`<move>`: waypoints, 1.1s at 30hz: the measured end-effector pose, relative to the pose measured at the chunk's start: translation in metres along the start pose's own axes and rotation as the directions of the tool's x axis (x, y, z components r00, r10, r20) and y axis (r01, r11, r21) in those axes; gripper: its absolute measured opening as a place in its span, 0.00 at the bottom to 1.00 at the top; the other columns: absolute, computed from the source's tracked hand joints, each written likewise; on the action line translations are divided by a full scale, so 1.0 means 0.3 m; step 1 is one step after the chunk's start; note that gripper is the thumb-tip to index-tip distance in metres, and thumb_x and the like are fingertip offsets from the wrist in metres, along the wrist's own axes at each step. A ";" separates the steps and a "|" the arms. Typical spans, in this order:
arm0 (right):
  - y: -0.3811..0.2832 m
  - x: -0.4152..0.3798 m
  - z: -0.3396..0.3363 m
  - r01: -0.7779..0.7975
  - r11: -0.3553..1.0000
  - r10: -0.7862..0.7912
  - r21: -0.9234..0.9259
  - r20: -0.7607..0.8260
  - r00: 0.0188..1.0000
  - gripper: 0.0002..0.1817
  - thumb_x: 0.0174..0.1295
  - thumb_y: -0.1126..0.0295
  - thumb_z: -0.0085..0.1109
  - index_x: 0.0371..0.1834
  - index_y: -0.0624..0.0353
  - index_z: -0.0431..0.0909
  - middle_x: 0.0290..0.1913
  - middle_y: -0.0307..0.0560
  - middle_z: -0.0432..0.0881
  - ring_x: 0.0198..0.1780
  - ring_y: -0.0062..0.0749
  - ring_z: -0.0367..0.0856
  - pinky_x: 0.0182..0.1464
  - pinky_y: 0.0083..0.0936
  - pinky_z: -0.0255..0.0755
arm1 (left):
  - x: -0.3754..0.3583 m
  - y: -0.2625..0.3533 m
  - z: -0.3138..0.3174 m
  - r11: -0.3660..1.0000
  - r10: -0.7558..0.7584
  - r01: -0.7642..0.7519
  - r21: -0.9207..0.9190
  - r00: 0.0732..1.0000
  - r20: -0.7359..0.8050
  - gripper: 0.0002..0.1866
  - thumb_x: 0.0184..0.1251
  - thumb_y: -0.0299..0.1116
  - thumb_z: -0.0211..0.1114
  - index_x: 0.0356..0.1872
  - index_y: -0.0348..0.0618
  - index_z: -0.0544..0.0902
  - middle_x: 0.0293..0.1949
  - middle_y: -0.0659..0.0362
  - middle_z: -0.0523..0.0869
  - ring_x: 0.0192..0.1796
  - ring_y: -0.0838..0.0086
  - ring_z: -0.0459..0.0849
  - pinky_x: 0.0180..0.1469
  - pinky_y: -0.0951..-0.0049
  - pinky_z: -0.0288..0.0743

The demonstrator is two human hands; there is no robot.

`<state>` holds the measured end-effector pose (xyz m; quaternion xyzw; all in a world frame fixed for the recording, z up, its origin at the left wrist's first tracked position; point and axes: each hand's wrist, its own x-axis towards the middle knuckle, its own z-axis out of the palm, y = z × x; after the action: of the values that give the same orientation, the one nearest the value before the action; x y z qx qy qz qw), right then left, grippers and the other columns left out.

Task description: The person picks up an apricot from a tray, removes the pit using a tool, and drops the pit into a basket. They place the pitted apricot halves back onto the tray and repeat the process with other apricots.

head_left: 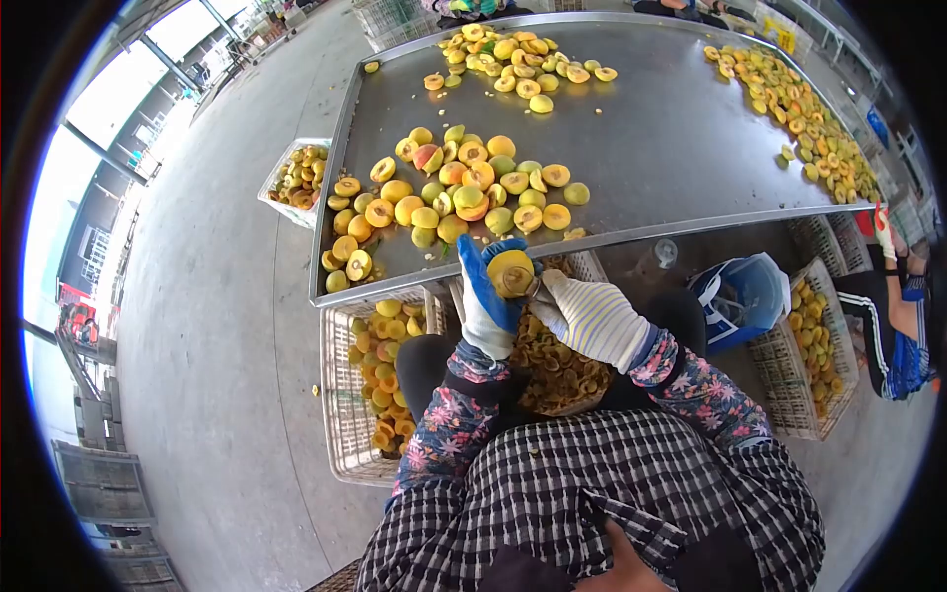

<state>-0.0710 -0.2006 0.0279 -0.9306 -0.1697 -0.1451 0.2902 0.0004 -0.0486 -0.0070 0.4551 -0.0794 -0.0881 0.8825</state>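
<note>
My left hand (485,301), in a blue-and-white work glove, is closed around a yellow peach half (511,273), cut face turned up toward me. My right hand (595,318), in a white glove with stripes, grips a small metal tool (534,287) whose end meets the peach half near its centre. Most of the tool is hidden by the fingers. Just beyond both hands, a heap of peach halves (473,176) lies on the metal table (651,148). Below the hands, a crate (590,264) holds cut scraps (557,370) between my knees.
A white crate of peach halves (340,434) stands at my left, another crate (266,187) beyond it. Right of me are a blue bucket (735,331) and a peach-filled crate (789,419). More halves (804,123) line the table's right edge. A co-worker's arm (900,296) shows at right.
</note>
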 end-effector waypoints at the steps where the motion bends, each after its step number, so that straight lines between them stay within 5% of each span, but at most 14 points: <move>1: 0.002 -0.003 0.012 0.015 0.999 -0.015 -0.037 -0.009 1.000 0.15 0.67 0.61 0.59 0.47 0.61 0.71 0.30 0.56 0.84 0.32 0.56 0.84 0.33 0.46 0.77 | -0.029 0.029 0.037 0.995 0.072 -0.070 0.065 0.997 -0.027 0.36 0.78 0.64 0.42 0.52 0.36 0.79 0.47 0.53 0.84 0.46 0.65 0.85 0.51 0.64 0.83; 4: -0.002 -0.003 0.029 0.009 0.999 -0.009 -0.035 0.008 1.000 0.15 0.68 0.61 0.58 0.47 0.61 0.71 0.29 0.56 0.83 0.32 0.56 0.84 0.33 0.46 0.77 | -0.039 0.036 0.035 0.988 0.085 -0.083 0.128 0.996 -0.010 0.28 0.72 0.50 0.51 0.61 0.36 0.65 0.49 0.52 0.83 0.48 0.66 0.84 0.53 0.66 0.82; 5: -0.005 -0.002 0.027 -0.001 0.999 0.003 -0.051 0.033 0.999 0.15 0.68 0.61 0.58 0.47 0.62 0.71 0.29 0.56 0.83 0.32 0.56 0.84 0.33 0.46 0.77 | -0.038 0.030 0.015 0.989 0.074 -0.075 0.130 0.997 0.014 0.37 0.65 0.35 0.62 0.68 0.36 0.52 0.52 0.51 0.82 0.50 0.67 0.83 0.55 0.67 0.80; 7: -0.006 0.002 0.020 -0.019 0.997 0.026 -0.080 0.081 0.996 0.15 0.68 0.62 0.57 0.47 0.63 0.70 0.29 0.57 0.83 0.32 0.57 0.83 0.32 0.47 0.76 | -0.041 0.027 0.008 0.980 0.088 -0.092 0.176 0.996 0.031 0.51 0.61 0.22 0.72 0.75 0.35 0.42 0.53 0.51 0.82 0.52 0.67 0.83 0.56 0.69 0.79; 14: 0.044 0.020 0.038 0.036 0.998 -0.025 -0.059 0.185 0.982 0.15 0.66 0.63 0.58 0.46 0.63 0.70 0.29 0.56 0.83 0.30 0.55 0.83 0.31 0.45 0.76 | -0.016 0.012 -0.042 0.992 -0.048 0.059 0.116 0.994 -0.095 0.21 0.73 0.29 0.61 0.63 0.33 0.69 0.46 0.51 0.85 0.47 0.66 0.84 0.54 0.69 0.79; 16: 0.046 0.021 0.017 0.046 0.997 -0.032 -0.055 0.234 0.972 0.16 0.68 0.62 0.56 0.48 0.65 0.70 0.28 0.58 0.83 0.30 0.57 0.82 0.31 0.48 0.75 | -0.027 0.023 -0.035 0.910 0.104 -0.112 0.400 0.994 0.042 0.20 0.73 0.29 0.60 0.62 0.33 0.71 0.46 0.51 0.85 0.47 0.65 0.85 0.54 0.68 0.79; 18: 0.053 0.018 0.008 0.009 0.997 0.012 -0.075 0.280 0.960 0.16 0.68 0.62 0.56 0.47 0.65 0.70 0.29 0.58 0.83 0.32 0.56 0.83 0.31 0.47 0.75 | -0.030 0.043 -0.052 0.547 0.220 -0.412 0.728 0.911 0.350 0.24 0.72 0.29 0.62 0.65 0.33 0.68 0.48 0.50 0.85 0.48 0.63 0.85 0.54 0.68 0.79; 20: 0.069 0.006 0.006 0.010 0.999 -0.001 -0.033 0.278 0.961 0.16 0.69 0.62 0.56 0.48 0.64 0.70 0.30 0.57 0.84 0.32 0.55 0.84 0.32 0.45 0.76 | -0.032 0.066 -0.041 0.643 0.118 -0.334 0.689 0.933 0.341 0.28 0.70 0.28 0.64 0.68 0.34 0.65 0.50 0.50 0.85 0.49 0.61 0.86 0.54 0.69 0.79; 25: 0.055 -0.001 0.013 0.031 0.992 -0.032 0.124 0.009 0.999 0.16 0.69 0.64 0.58 0.50 0.64 0.70 0.34 0.53 0.85 0.34 0.51 0.86 0.35 0.40 0.79 | -0.024 0.070 -0.061 0.537 0.229 -0.504 0.677 0.859 0.458 0.37 0.60 0.18 0.70 0.70 0.34 0.63 0.58 0.51 0.82 0.55 0.67 0.84 0.58 0.69 0.78; 28: 0.003 0.009 -0.033 -0.054 0.983 0.061 0.174 -0.034 0.998 0.17 0.69 0.63 0.59 0.52 0.65 0.70 0.35 0.52 0.85 0.35 0.48 0.87 0.36 0.38 0.80 | -0.016 0.051 -0.023 0.832 0.173 -0.262 0.490 0.960 0.220 0.32 0.60 0.17 0.70 0.66 0.34 0.70 0.58 0.53 0.81 0.58 0.69 0.82 0.61 0.68 0.78; 30: 0.014 -0.015 -0.008 -0.051 0.989 0.054 0.135 -0.016 0.998 0.18 0.69 0.62 0.59 0.51 0.65 0.70 0.35 0.53 0.86 0.35 0.49 0.87 0.35 0.39 0.80 | -0.001 0.044 -0.038 0.997 -0.061 0.066 -0.031 0.987 0.149 0.29 0.61 0.14 0.67 0.64 0.34 0.72 0.56 0.53 0.81 0.58 0.66 0.82 0.60 0.64 0.80; 31: 0.016 -0.016 -0.006 -0.068 0.993 0.067 0.099 0.022 0.998 0.18 0.69 0.62 0.59 0.50 0.65 0.70 0.34 0.53 0.86 0.34 0.49 0.87 0.34 0.40 0.80 | 0.006 0.051 -0.036 0.933 -0.176 0.201 -0.298 0.978 0.110 0.27 0.61 0.13 0.65 0.63 0.34 0.74 0.55 0.52 0.81 0.58 0.65 0.82 0.60 0.62 0.81; 33: 0.016 -0.009 -0.005 -0.094 0.995 0.092 0.022 0.098 0.991 0.18 0.68 0.62 0.59 0.49 0.65 0.70 0.34 0.54 0.86 0.34 0.50 0.86 0.34 0.41 0.79 | -0.021 0.045 0.000 0.988 0.077 -0.104 0.110 0.972 0.222 0.24 0.64 0.14 0.62 0.62 0.34 0.74 0.53 0.51 0.82 0.57 0.64 0.83 0.58 0.60 0.82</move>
<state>-0.0719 -0.2058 0.0255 -0.9394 -0.1420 -0.0837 0.3007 -0.0047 -0.0396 0.0036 0.4914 -0.2011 -0.0919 0.8424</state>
